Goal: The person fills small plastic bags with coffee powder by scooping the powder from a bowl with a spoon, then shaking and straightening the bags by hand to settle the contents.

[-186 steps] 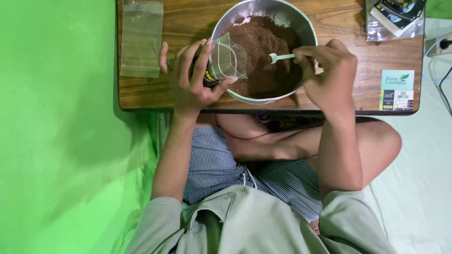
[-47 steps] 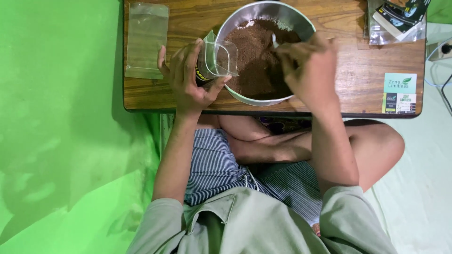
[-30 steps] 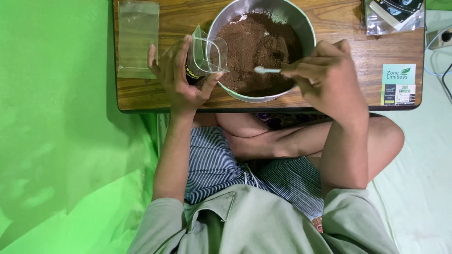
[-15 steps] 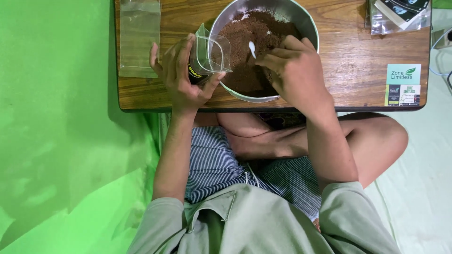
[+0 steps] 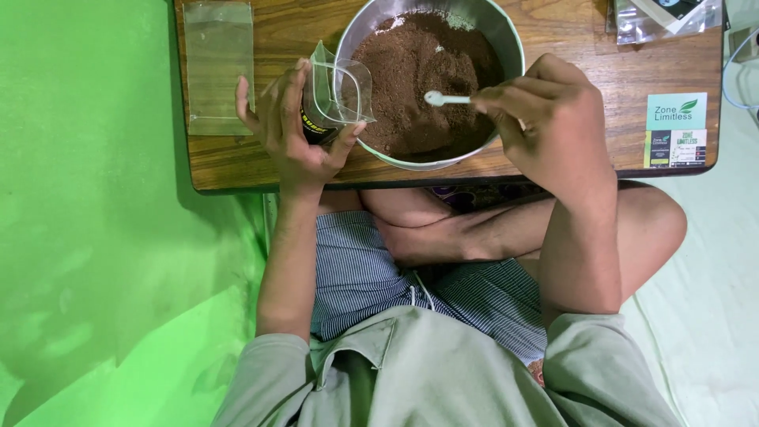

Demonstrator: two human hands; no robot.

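Observation:
A steel bowl (image 5: 510, 47) full of brown powder (image 5: 411, 79) stands on a low wooden table (image 5: 569, 47). My left hand (image 5: 288, 130) grips a small clear plastic pouch (image 5: 340, 91) with a dark label, held open against the bowl's left rim. My right hand (image 5: 545, 119) pinches the handle of a small white spoon (image 5: 443, 99), whose head hovers level above the powder, pointing toward the pouch.
An empty clear plastic bag (image 5: 220, 67) lies flat at the table's left end. A small green-and-white card (image 5: 676, 130) sits at the right edge and clear packets (image 5: 664, 16) at the back right. My crossed legs are under the table; green cloth covers the floor to the left.
My right hand has drawn back to the right and lifted the spoon out of the powder, now holding it level above the bowl. The left hand keeps the pouch at the rim.

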